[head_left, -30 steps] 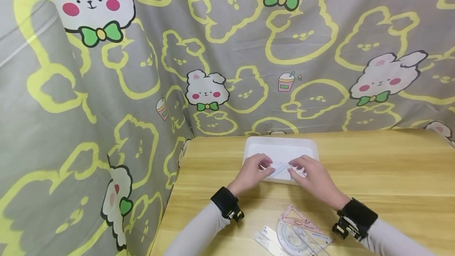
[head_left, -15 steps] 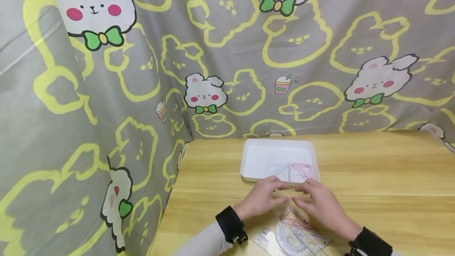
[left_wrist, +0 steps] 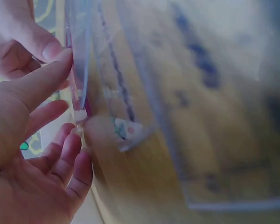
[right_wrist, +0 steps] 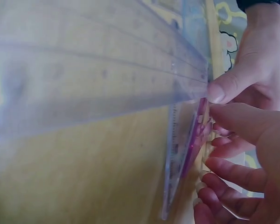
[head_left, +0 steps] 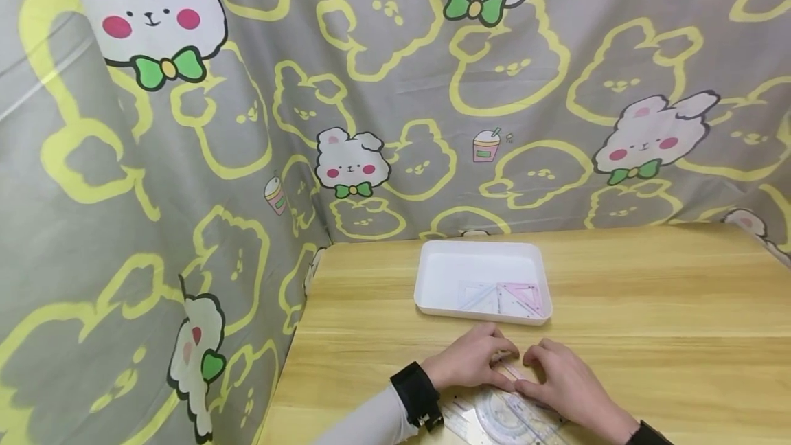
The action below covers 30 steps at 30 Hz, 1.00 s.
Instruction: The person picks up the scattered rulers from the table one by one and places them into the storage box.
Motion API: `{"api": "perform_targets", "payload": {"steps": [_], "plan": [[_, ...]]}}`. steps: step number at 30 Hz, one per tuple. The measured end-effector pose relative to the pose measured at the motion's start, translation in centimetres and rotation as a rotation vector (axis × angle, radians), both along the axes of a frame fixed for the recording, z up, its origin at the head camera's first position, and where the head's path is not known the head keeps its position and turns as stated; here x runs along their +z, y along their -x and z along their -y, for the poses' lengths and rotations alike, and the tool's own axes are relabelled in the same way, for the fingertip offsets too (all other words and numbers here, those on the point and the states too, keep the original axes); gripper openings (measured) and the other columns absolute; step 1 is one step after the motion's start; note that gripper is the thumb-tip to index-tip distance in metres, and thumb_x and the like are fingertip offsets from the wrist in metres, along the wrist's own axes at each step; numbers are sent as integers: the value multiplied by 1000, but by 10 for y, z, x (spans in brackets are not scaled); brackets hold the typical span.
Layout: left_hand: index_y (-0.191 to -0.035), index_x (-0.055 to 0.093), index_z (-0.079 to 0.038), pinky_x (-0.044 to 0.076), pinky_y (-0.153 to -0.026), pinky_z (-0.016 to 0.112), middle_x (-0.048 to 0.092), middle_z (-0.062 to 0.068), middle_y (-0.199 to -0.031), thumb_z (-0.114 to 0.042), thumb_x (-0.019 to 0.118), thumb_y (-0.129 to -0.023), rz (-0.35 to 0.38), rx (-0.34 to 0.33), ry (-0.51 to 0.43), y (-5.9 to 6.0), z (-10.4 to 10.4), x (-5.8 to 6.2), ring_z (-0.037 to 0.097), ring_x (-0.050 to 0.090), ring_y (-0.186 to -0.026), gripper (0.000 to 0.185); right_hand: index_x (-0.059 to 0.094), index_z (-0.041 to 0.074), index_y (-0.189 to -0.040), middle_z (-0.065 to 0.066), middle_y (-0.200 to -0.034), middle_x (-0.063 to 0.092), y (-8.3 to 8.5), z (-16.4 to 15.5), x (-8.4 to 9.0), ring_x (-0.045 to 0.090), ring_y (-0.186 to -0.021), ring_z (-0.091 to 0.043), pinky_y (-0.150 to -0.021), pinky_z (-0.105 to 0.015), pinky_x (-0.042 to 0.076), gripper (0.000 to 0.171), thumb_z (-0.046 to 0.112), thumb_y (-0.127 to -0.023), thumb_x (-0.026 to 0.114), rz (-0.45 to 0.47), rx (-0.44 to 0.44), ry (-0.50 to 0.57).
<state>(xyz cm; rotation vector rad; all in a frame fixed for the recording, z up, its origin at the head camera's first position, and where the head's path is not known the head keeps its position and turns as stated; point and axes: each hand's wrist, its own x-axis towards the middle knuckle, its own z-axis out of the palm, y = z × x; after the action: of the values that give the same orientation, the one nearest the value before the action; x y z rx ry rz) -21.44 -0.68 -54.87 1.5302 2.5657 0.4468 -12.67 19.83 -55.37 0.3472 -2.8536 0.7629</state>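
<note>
A: Where are we w/ the hands?

B: Both low at the near edge of the table (head_left: 649,294). Our left hand (head_left: 471,361) and right hand (head_left: 564,384) meet over the stack of clear rulers (head_left: 503,412) – a protractor, a straight scale and a pink-edged set square (head_left: 508,369) on top.

A: Grip?

B: Wrist views show it best. Left thumb (left_wrist: 39,83) and fingers (left_wrist: 72,156) pinch the thin edge of the pink set square (left_wrist: 79,70); right thumb (right_wrist: 245,121) and forefinger nip the same piece (right_wrist: 189,144) from the other side. So we pinch it w/ both hands, fingers curled, and it sits partly tipped up on edge. Can't tell if it's fully clear of the pieces beneath.

A: And the tray?

B: White tray (head_left: 426,294) sits just beyond the hands, apart from them, w/ two set squares (head_left: 502,297) lying flat in its near right part.

A: What could go wrong, in our judgement?

B: Plastic's thin and slick – a fingertip pinch on the edge could slip and drop it. Clear sheets also cling, so the protractor underneath may drag along or get nudged off the near table edge, which is v. close. And if we swing it toward the tray tilted, a corner could catch the rim.
</note>
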Motion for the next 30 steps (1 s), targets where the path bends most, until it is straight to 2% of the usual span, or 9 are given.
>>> {"api": "perform_targets", "payload": {"steps": [9, 15, 21, 24, 30], "plan": [[-116, 74, -23, 31, -82, 10, 56, -11, -106, -49, 89, -81, 46, -13, 32, 2, 1, 3, -2, 40, -98, 46, 64, 21, -82, 12, -83, 51, -1, 4, 3, 43, -74, -5, -62, -25, 39, 37, 41, -73, 94, 90, 25, 27], [-107, 74, -25, 32, -85, 11, 56, -14, -105, -48, 89, -81, 68, -16, 56, 1, 1, 2, -3, 41, -98, 38, 64, 22, -82, 12, -78, 48, -3, 6, 3, 41, -73, -3, -61, -25, 36, 32, 36, -76, 93, 94, 38, 47], [-106, 71, -25, 33, -82, 13, 54, -16, -101, -48, 88, -83, 114, 24, 101, -2, 0, 3, -3, 42, -93, 37, 63, 22, -81, 12, -75, 47, -3, 7, 2, 39, -71, -2, -60, -24, 36, 32, 33, -77, 93, 89, 53, 64], [-107, 67, -22, 36, -81, 11, 58, -18, -98, -43, 88, -84, 165, 29, 84, -4, -1, 3, -7, 47, -88, 37, 62, 22, -80, 13, -75, 49, -2, 7, 2, 40, -69, 0, -60, -23, 37, 32, 35, -78, 91, 97, 71, 70], [-108, 63, -16, 44, -74, 3, 69, -16, -91, -24, 86, -89, 303, -11, -13, -7, -2, 2, -16, 55, -78, 31, 58, 23, -77, 14, -71, 50, 0, -1, 3, 40, -64, 2, -57, -22, 36, 34, 40, -84, 87, 147, 126, 91]]}}
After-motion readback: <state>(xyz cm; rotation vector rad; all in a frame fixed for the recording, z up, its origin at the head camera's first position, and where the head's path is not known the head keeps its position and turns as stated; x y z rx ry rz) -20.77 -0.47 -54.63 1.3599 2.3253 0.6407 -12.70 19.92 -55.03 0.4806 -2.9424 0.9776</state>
